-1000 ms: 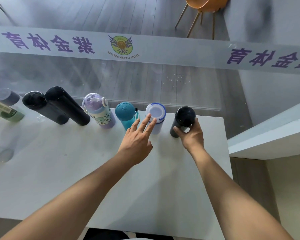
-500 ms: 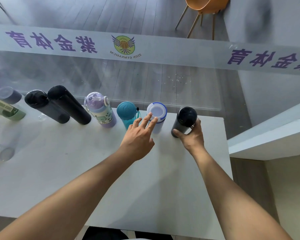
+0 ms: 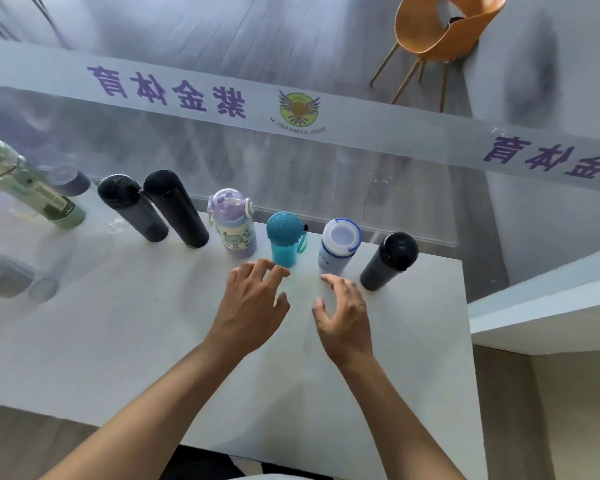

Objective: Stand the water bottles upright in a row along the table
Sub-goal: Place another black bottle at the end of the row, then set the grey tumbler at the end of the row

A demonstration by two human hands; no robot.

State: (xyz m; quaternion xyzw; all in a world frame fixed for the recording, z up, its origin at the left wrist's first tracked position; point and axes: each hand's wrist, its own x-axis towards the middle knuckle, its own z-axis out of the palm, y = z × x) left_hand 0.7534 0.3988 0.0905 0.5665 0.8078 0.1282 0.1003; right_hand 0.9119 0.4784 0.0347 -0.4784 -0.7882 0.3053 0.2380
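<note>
Fingers [image 3: 257,271] spread on left hand [image 3: 250,306], right hand [image 3: 343,313] loosely curled; both empty, bottles [image 3: 340,245] upright behind

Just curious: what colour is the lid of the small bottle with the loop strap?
Teal, like its see-through body; head view.

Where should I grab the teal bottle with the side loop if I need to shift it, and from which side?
Probably take the teal translucent bottle around its body below the wide lid, coming from the near side. It stands upright; its loop is on the right, and the lilac cartoon-print bottle and white blue-rimmed bottle flank it.
</note>
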